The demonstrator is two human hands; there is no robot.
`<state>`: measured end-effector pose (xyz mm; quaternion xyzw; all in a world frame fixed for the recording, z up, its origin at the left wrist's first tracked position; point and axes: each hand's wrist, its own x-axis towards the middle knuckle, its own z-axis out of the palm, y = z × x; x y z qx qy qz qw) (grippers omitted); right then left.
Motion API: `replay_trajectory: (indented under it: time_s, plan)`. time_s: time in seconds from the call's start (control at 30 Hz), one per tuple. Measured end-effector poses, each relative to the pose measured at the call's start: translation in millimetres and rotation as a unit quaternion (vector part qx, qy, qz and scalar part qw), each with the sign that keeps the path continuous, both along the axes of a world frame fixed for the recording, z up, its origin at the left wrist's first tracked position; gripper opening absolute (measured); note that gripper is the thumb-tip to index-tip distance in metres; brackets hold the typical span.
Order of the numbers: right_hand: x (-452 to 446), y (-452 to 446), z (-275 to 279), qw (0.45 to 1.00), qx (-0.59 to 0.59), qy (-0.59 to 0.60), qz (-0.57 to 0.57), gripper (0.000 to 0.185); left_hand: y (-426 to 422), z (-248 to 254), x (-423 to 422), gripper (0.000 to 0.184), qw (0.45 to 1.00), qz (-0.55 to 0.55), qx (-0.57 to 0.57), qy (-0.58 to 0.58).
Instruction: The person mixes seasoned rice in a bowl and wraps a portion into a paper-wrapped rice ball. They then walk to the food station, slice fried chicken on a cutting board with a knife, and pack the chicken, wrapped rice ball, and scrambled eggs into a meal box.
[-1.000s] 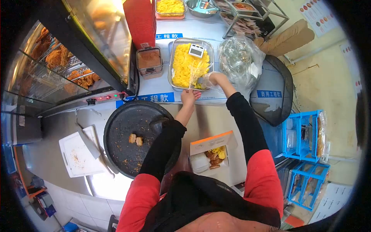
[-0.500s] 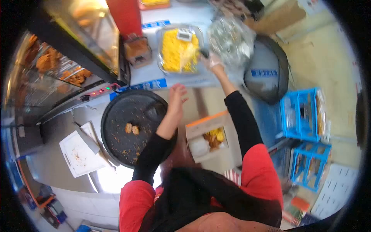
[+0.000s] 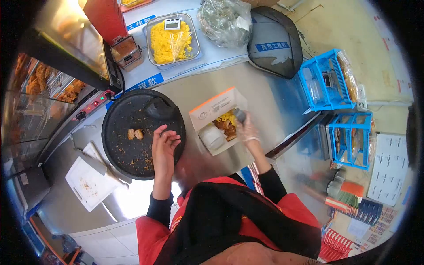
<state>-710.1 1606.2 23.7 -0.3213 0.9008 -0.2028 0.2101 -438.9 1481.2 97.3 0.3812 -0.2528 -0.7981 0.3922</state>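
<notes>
My right hand (image 3: 248,132), in a clear plastic glove, holds a small dark grey utensil (image 3: 240,115) at the right side of an open takeaway box (image 3: 212,105); its exact kind is not clear. Inside the box are yellow food pieces, browned meat (image 3: 226,129) and a whitish rounded container (image 3: 212,136). My left hand (image 3: 164,148) is bare and holds nothing, its fingers apart and slightly curled over the right part of a round black board (image 3: 126,157). Two small meat pieces (image 3: 135,134) and crumbs lie on that board.
A glass tray of yellow food (image 3: 172,44) with a small timer stands at the back, beside a crumb-topped container (image 3: 126,51) and a plastic bag (image 3: 225,22). A cleaver (image 3: 95,162) rests on the white cutting board (image 3: 86,187) at left. Blue baskets (image 3: 324,84) stand right.
My right hand has moved from beside the yellow food tray down to the takeaway box, with the grey utensil. My left hand has drawn back toward me over the black board. The view has shifted.
</notes>
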Motion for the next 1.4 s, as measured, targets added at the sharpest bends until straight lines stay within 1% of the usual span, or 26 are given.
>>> replay_trajectory:
  time_s: [0.13,0.2,0.23,0.3,0.33,0.4,0.43,0.47,0.5,0.57,0.6,0.67,0.7,0.77,0.8,0.87,0.97,1.0,1.07,1.1,1.13,1.2,1.23,1.3,1.33,1.4]
  plan:
    - [9.8,-15.7,3.1,0.998,0.001,0.057,0.024,0.047,10.6,7.9,3.9,0.03,1.0,-0.013,-0.007,0.015]
    - [8.4,-18.0,15.6,0.996,0.086,0.038,0.009,0.045,15.6,13.7,8.8,0.026,0.999,-0.001,-0.01,0.039]
    - [5.1,-19.8,15.4,0.996,0.084,0.038,0.009,0.045,16.8,14.0,11.6,0.026,0.999,-0.001,-0.011,0.039]
    - [-7.7,-20.9,9.8,0.992,0.106,0.054,-0.034,0.042,18.8,12.2,16.9,0.026,0.999,0.006,0.0,0.032]
    - [-22.7,-16.4,-7.8,0.992,0.105,0.055,-0.033,0.042,19.7,11.6,19.3,0.026,0.999,0.007,-0.001,0.033]
    - [-52.4,-6.5,-51.8,0.988,-0.139,-0.068,0.026,0.045,21.8,10.6,24.8,0.026,0.999,0.019,0.004,0.029]
    - [-14.4,-21.8,46.7,0.989,-0.065,-0.132,-0.018,0.041,22.5,10.1,28.3,0.026,0.999,0.023,0.001,0.03]
    - [-18.7,-29.3,46.1,0.989,-0.069,-0.132,-0.01,0.041,23.4,9.8,32.7,0.027,0.999,0.03,-0.002,0.025]
    - [-24.3,-38.9,48.7,0.971,-0.091,-0.22,-0.03,0.038,24.5,9.3,36.7,0.029,0.999,0.038,-0.006,0.019]
    - [-34.2,-66.3,50.5,0.943,-0.116,-0.31,-0.045,0.035,27.1,4.5,41.8,0.029,0.998,0.055,-0.012,0.002]
    - [-32.1,-95.8,63.8,0.975,-0.152,-0.119,0.113,0.039,28.7,4.1,42.3,0.029,0.998,0.065,-0.013,-0.014]
    - [-31.3,-164.2,75.7,0.97,-0.119,0.02,0.209,0.046,33.5,9.4,38.7,0.029,0.997,0.071,-0.025,-0.024]
    - [-30.7,-202.0,81.0,0.985,-0.057,-0.043,0.155,0.051,36.7,14.2,34.8,0.028,0.996,0.085,-0.023,-0.031]
    - [-35.3,-264.0,60.3,0.983,0.002,0.043,0.178,0.06,43.0,20.7,23.5,0.025,0.993,0.111,-0.025,-0.037]
    - [-36.9,-276.9,57.7,0.983,-0.008,0.048,0.178,0.06,46.1,20.7,17.0,0.025,0.992,0.113,-0.034,-0.034]
    - [-46.1,-298.2,56.6,0.945,-0.05,0.192,0.261,0.055,51.4,18.3,5.7,0.026,0.988,0.147,-0.018,-0.039]
    - [-103.6,-321.5,67.2,0.967,-0.158,0.162,0.113,0.039,58.3,6.5,-12.1,0.026,0.982,0.181,0.013,-0.059]
    - [-132.0,-314.8,68.7,0.946,-0.292,0.115,0.087,0.034,60.7,1.0,-18.8,0.026,0.981,0.187,0.007,-0.06]
    - [-188.8,-315.7,78.6,0.945,-0.298,0.121,0.067,0.029,64.8,-8.2,-33.1,0.026,0.976,0.197,0.02,-0.088]
    - [-214.9,-329.3,89.3,0.966,-0.173,0.175,0.073,0.028,66.1,-8.3,-41.8,0.025,0.974,0.206,0.031,-0.092]
    - [-240.9,-343.0,72.0,0.957,-0.196,0.188,0.102,0.029,66.6,-12.6,-48.1,0.025,0.972,0.214,0.026,-0.094]
    - [-273.2,-384.5,50.3,0.96,-0.072,0.172,0.211,0.028,67.4,-25.0,-60.6,0.024,0.968,0.203,0.069,-0.127]
    - [-287.3,-414.2,21.6,0.958,-0.079,0.168,0.219,0.028,67.8,-27.9,-67.0,0.023,0.968,0.202,0.069,-0.134]
    - [-301.2,-470.7,-33.2,0.922,-0.072,0.287,0.249,0.025,71.6,-34.9,-79.2,0.023,0.962,0.205,0.044,-0.175]
    - [-294.0,-468.1,-21.6,0.921,-0.081,0.28,0.257,0.025,74.3,-37.6,-83.4,0.023,0.957,0.195,0.025,-0.215]
    - [-277.7,-433.8,9.6,0.851,-0.207,0.433,0.214,0.024,85.3,-46.2,-82.8,0.023,0.943,0.205,0.011,-0.26]
